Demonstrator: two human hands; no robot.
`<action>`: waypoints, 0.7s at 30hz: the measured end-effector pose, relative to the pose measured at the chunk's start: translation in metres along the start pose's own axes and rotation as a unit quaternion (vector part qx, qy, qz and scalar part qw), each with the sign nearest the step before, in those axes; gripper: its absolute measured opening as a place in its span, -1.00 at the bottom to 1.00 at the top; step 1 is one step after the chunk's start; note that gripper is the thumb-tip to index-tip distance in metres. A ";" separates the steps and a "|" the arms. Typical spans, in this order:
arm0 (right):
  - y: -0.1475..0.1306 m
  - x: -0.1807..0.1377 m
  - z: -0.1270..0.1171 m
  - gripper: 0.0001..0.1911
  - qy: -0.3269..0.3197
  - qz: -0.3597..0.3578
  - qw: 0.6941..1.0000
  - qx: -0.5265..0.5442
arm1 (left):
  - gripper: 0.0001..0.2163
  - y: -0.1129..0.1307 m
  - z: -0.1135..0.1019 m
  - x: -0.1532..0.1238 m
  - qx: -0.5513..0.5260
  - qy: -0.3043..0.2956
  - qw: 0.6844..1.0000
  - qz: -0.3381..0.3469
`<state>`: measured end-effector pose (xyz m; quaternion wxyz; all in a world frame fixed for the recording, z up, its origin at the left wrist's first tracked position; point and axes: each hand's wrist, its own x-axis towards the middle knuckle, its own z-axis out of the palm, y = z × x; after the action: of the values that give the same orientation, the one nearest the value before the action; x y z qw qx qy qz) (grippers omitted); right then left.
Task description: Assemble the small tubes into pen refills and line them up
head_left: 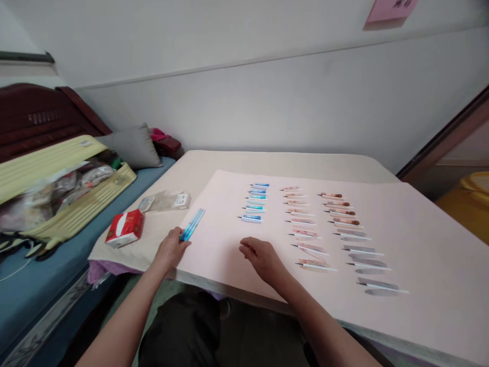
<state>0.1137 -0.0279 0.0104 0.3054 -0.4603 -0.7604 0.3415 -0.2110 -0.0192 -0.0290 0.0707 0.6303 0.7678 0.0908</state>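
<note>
My left hand is at the table's near left, closed around the lower ends of several light blue pens. Their other ends point away from me over the pink sheet. To the right, my right hand is above the sheet with its fingers curled together; no pen shows in it. Beyond it lies a column of blue pen parts with thin refills. Farther right is a column of pinkish pen parts. The rightmost column has brown-tipped pieces at the far end and grey pen parts nearer me.
A red tissue pack and a clear plastic bag with a label lie on the table's left side. The pink sheet covers much of the tabletop. A bed with a grey pillow stands left; a wall rises behind.
</note>
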 end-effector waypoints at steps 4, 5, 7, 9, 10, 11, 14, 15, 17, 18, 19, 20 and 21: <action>-0.002 0.000 -0.001 -0.81 0.002 -0.001 1.000 -0.003 | -0.77 0.005 -0.001 0.003 0.005 -0.006 1.000 -0.009; -0.002 0.000 -0.002 -0.81 0.001 -0.001 1.000 -0.006 | -0.78 0.005 -0.002 0.003 0.009 -0.006 1.000 -0.010; -0.003 0.000 -0.002 -0.82 -0.002 0.000 1.000 -0.011 | -0.78 0.006 -0.002 0.003 0.021 -0.004 1.000 -0.006; -0.004 0.000 -0.003 -0.83 -0.003 0.000 1.000 -0.013 | -0.76 0.007 -0.002 0.003 0.032 -0.005 0.999 -0.008; -0.004 0.000 -0.004 -0.83 -0.001 -0.002 1.000 -0.013 | -0.74 0.009 -0.003 0.003 0.036 -0.005 0.999 -0.011; -0.004 0.000 -0.004 -0.83 0.002 -0.003 1.000 -0.014 | -0.71 0.012 -0.005 0.003 0.038 -0.003 0.999 -0.016; -0.004 -0.001 -0.006 -0.83 0.014 -0.012 1.000 -0.020 | -0.65 0.033 -0.018 0.005 0.018 0.027 0.999 -0.011; -0.004 -0.002 -0.007 -0.83 0.016 -0.015 0.999 -0.023 | -0.66 0.045 -0.025 0.006 -0.004 0.042 0.999 0.004; -0.003 -0.002 -0.007 -0.83 0.019 -0.017 0.999 -0.031 | -0.69 0.074 -0.041 0.010 -0.077 0.065 0.995 0.015; -0.002 -0.002 -0.007 -0.84 0.019 -0.016 0.999 -0.036 | -0.72 0.090 -0.049 0.013 -0.118 0.080 0.989 0.026; -0.002 -0.002 -0.007 -0.84 0.019 -0.013 0.999 -0.041 | -0.75 0.106 -0.056 0.015 -0.147 0.096 0.984 0.040; -0.001 -0.001 -0.006 -0.84 0.019 -0.010 0.999 -0.047 | -0.78 0.123 -0.061 0.017 -0.167 0.106 0.979 0.049; -0.001 -0.001 -0.006 -0.84 0.017 -0.006 0.999 -0.052 | -0.79 0.139 -0.063 0.019 -0.185 0.115 0.974 0.062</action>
<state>0.1186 -0.0279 0.0147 0.2963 -0.4768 -0.7743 0.2920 -0.0961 0.0224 0.0642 0.0920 0.6378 0.7002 0.3074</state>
